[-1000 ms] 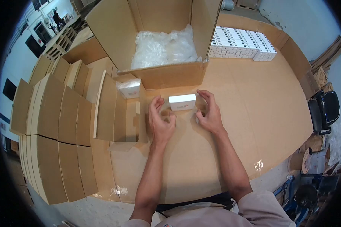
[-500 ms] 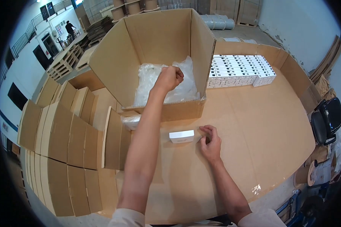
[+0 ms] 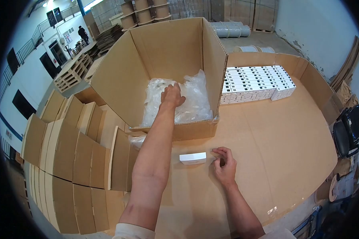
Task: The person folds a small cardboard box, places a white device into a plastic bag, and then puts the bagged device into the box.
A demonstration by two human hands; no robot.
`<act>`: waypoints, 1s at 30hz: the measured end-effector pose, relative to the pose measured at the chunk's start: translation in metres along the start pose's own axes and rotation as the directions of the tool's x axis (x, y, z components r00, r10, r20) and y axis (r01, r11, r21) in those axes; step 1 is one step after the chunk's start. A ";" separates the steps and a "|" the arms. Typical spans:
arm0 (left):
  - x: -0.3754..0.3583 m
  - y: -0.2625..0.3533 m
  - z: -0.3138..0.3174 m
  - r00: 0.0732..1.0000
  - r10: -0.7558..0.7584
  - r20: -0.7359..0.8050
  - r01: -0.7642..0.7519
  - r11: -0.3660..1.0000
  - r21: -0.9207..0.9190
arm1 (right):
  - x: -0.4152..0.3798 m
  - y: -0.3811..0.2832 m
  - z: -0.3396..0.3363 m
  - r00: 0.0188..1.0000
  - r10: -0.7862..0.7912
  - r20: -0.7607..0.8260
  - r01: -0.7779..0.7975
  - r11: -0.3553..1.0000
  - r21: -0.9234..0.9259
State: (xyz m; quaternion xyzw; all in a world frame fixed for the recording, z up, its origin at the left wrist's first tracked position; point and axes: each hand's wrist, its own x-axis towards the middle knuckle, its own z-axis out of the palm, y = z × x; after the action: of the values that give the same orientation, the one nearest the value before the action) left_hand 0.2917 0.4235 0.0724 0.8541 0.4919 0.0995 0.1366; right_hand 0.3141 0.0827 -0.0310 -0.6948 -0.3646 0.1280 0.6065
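My left hand point(image 3: 172, 95) reaches into the large open cardboard box point(image 3: 169, 44), over the clear plastic bags point(image 3: 195, 99) inside it. Its fingers are bent down towards the bags, and their tips are hard to make out. Over the cardboard-covered table point(image 3: 283, 151), my right hand point(image 3: 225, 164) is open, thumb and fingers curved apart with nothing between them. A small white box point(image 3: 192, 158) stands just left of it, not touching the hand.
Rows of small white boxes point(image 3: 259, 81) stand behind on the right. Folded cardboard pieces point(image 3: 64, 163) are stacked at the left, beside a plastic-wrapped bundle point(image 3: 137, 141). A black chair point(image 3: 345, 131) is at the right edge. A person point(image 3: 83, 35) stands far back left.
My left hand has shifted slightly left within the large box and turned, its fingers now reaching down at the bags. The view has tilted, so everything sits lower. My right hand has barely moved.
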 end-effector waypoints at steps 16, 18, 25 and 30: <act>0.011 -0.001 0.008 0.947 0.309 0.086 -0.294 0.944 -0.153 | 0.000 -0.001 0.000 1.000 0.025 0.003 -0.025 1.000 -0.005; 0.012 -0.001 0.005 0.938 0.341 -0.059 -0.344 0.901 -0.266 | 0.001 -0.003 -0.001 1.000 0.023 0.002 -0.023 1.000 -0.004; 0.017 0.006 -0.016 0.945 0.093 -0.315 -0.269 0.769 -0.581 | 0.002 0.004 0.001 1.000 -0.014 -0.022 0.014 1.000 0.017; -0.023 0.026 -0.058 0.901 0.050 -0.431 -0.425 0.306 -0.852 | 0.001 -0.001 -0.001 1.000 -0.007 -0.019 0.006 1.000 -0.004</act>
State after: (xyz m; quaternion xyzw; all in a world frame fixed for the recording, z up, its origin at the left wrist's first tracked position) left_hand 0.2835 0.3988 0.1347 0.6554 0.2268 0.5197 0.4989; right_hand 0.3149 0.0827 -0.0295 -0.6961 -0.3615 0.1187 0.6089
